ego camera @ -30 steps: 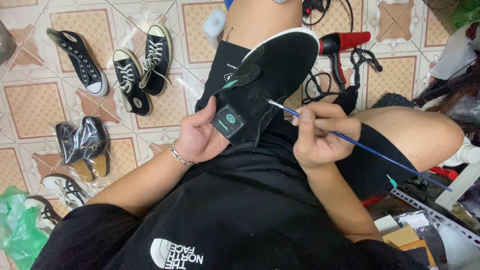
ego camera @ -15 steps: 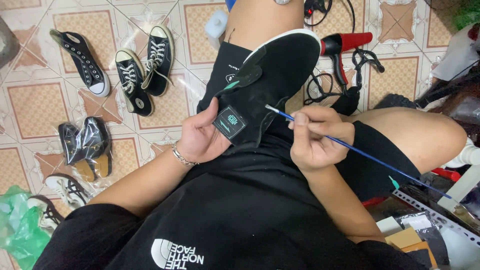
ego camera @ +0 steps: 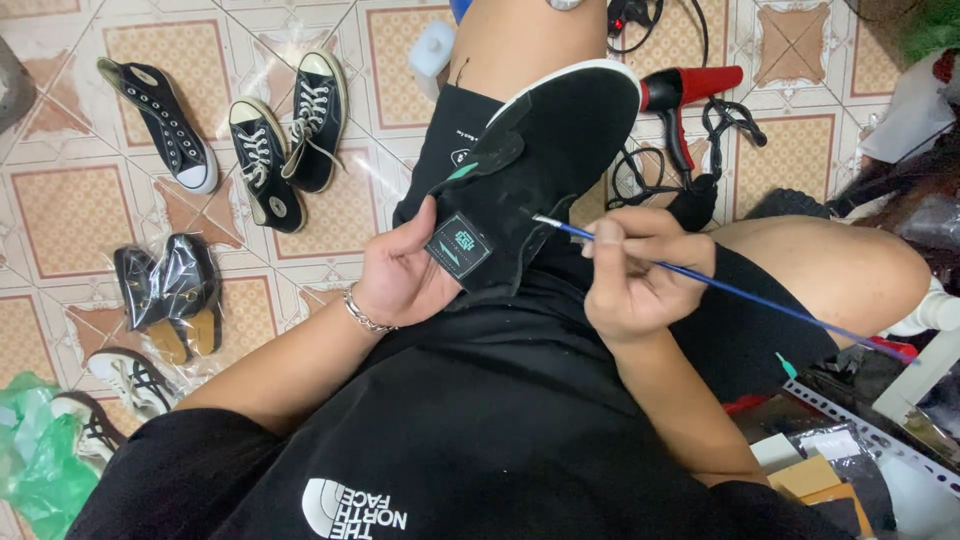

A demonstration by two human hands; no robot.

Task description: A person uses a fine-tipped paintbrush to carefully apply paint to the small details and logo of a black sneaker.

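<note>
Brush (ego camera: pixel 700 280) tip nearer shoe (ego camera: pixel 540 170) (right hand (ego camera: pixel 640 275))

Under me is a tiled floor (ego camera: pixel 70 215) patterned in orange and cream. On it lie three black lace-up sneakers (ego camera: pixel 275 150), a wrapped pair of shoes (ego camera: pixel 170 290) and a green plastic bag (ego camera: pixel 35 460) to my left. A red hair dryer (ego camera: pixel 685 100) with its black cord (ego camera: pixel 725 125) lies ahead on my right.

Single head cam, worn by the seated person, pointing steeply down over chest and lap. Close range: left hand (ego camera: pixel 405 275), right hand (ego camera: pixel 640 275) and shoe (ego camera: pixel 545 160) sit mid-frame. Tiled floor (ego camera: pixel 70 215) fills the top and left edges. No second view, so no overlap.
</note>
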